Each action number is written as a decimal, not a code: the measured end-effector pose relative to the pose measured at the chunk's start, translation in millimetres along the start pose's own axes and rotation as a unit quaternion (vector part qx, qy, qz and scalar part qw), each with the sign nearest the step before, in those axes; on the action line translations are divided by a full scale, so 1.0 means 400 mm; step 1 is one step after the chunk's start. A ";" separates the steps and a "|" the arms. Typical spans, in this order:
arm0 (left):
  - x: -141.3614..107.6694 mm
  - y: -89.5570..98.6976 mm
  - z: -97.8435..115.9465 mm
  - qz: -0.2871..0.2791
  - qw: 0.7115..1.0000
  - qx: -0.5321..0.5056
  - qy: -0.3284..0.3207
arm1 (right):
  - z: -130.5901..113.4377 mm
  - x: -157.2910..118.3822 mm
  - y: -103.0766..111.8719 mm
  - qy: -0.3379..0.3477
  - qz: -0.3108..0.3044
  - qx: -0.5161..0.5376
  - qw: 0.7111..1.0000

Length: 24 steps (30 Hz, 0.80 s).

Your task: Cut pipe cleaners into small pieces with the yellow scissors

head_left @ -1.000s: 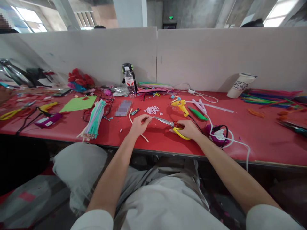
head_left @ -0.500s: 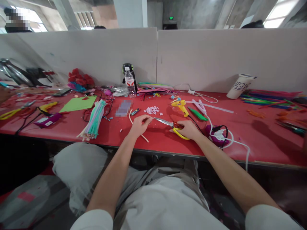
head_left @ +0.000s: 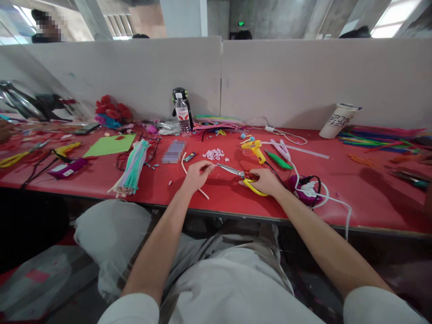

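Observation:
My right hand (head_left: 266,181) is wrapped round the yellow handles of a pair of scissors (head_left: 232,170), whose blades point left. The blade tips reach the fingertips of my left hand (head_left: 197,175). Thumb and forefinger of that hand are pinched together; what they hold is too small to make out. Just beyond them lies a little heap of short pale pink pieces (head_left: 214,155). A cream-coloured fuzzy stem (head_left: 204,194) runs on the table beneath my left hand, partly hidden by it.
Left of my hands lies a bundle of green, lilac and cream pipe cleaners (head_left: 135,168). A yellow glue gun (head_left: 255,150), a green object (head_left: 278,160) and a purple box with cables (head_left: 306,192) are on the right. Behind stand a water bottle (head_left: 182,117) and a white cup (head_left: 337,121).
My hands and the scissors have hardly moved. In the background at the upper left, a person has shifted to the right.

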<state>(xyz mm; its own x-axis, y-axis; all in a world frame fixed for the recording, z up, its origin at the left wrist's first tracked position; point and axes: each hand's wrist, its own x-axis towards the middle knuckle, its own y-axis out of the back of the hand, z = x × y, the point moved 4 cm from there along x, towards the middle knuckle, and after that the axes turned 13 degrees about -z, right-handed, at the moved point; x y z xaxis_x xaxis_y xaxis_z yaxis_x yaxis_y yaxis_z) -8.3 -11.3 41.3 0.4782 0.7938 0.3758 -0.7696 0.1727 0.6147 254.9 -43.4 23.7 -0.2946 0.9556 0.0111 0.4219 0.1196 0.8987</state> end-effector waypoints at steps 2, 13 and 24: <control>0.000 -0.001 0.001 0.000 1.000 -0.001 0.000 | 0.003 0.002 -0.002 0.000 0.000 -0.002 1.000; -0.002 -0.001 0.002 -0.001 1.000 -0.010 0.001 | 0.012 0.008 -0.005 -0.007 0.003 -0.024 1.000; -0.001 -0.002 0.001 -0.007 1.000 -0.002 0.009 | 0.002 0.001 -0.002 0.004 0.003 -0.005 1.000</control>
<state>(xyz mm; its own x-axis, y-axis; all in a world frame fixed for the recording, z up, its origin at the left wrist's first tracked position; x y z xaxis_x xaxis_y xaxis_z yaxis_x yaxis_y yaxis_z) -7.5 -12.1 41.0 0.4813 0.8014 0.3552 -0.7648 0.1859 0.6168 255.1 -42.8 22.7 -0.2983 0.9543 0.0198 0.4146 0.1108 0.9032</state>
